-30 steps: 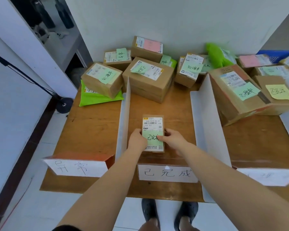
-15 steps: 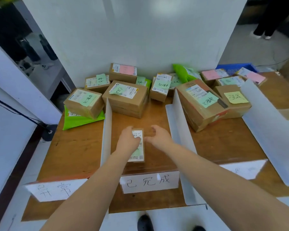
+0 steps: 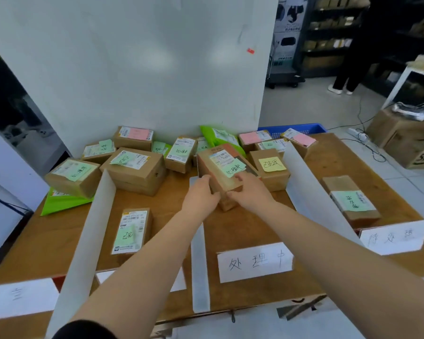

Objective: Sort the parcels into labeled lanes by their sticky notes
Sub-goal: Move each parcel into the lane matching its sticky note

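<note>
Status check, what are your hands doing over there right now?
Left hand and right hand gripping the large parcel, green note on top. Yellow-note box close beside it.

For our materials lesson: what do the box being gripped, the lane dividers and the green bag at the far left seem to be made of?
Box in both hands: brown cardboard, matte, with folded edges and a paper label.
Dividers: thin white sheet, probably card or foam board; they stand stiff and flat.
Green bag: likely plastic film, judging by its smooth, slightly glossy, limp look.

lane label (image 3: 17, 298) cut by left edge | middle label (image 3: 179, 280) behind left forearm
</note>
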Demonstrator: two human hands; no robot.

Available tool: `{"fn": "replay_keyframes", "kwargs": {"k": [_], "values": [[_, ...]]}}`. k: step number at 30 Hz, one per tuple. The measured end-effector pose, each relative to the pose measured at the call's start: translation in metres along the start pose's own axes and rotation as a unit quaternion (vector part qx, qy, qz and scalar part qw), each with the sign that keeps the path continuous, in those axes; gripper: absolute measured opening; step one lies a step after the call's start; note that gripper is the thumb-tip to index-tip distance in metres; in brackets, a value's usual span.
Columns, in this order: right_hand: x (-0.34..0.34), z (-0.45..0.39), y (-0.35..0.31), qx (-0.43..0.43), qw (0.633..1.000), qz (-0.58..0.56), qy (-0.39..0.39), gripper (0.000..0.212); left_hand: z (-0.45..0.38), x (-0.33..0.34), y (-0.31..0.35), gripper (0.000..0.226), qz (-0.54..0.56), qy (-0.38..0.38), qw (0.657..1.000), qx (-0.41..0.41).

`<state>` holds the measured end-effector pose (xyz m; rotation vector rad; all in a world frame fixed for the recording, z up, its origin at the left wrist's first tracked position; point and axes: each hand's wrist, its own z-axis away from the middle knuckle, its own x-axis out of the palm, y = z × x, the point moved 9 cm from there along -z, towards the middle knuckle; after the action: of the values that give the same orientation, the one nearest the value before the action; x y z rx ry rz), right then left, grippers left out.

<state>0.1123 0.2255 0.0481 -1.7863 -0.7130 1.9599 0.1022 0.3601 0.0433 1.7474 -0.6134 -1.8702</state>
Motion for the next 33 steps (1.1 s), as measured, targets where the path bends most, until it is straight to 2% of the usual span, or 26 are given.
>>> {"fn": "replay_keyframes", "kwargs": {"k": [6, 11, 15, 20, 25, 30, 33], "values": [[-0.025, -0.005, 0.058, 0.04, 0.998, -0.038, -0.007, 0.06, -0.009, 0.039, 0.025, 0.052, 0.028, -0.01, 0.999, -0.022], [-0.017, -0.03, 0.081, 0.052, 0.997, -0.039, -0.033, 0.058, -0.035, 0.056, 0.013, 0.056, 0.07, -0.013, 0.995, -0.073], [-0.009, -0.06, 0.095, 0.07, 0.996, -0.042, -0.045, 0.063, -0.062, 0.072, -0.001, 0.049, 0.094, -0.017, 0.989, -0.109], [0.003, -0.1, 0.107, 0.071, 0.996, -0.03, -0.047, 0.05, -0.095, 0.089, -0.023, 0.064, 0.163, -0.005, 0.971, -0.172], [0.012, -0.141, 0.114, 0.077, 0.996, 0.002, -0.048, 0.077, -0.123, 0.101, -0.05, 0.072, 0.227, 0.037, 0.94, -0.252], [0.028, -0.171, 0.112, 0.092, 0.991, -0.073, -0.071, 0.054, -0.138, 0.111, -0.063, 0.079, 0.279, 0.053, 0.91, -0.303], [0.035, -0.18, 0.119, 0.117, 0.986, -0.084, -0.079, 0.052, -0.14, 0.116, -0.068, 0.083, 0.291, 0.061, 0.9, -0.319]]}}
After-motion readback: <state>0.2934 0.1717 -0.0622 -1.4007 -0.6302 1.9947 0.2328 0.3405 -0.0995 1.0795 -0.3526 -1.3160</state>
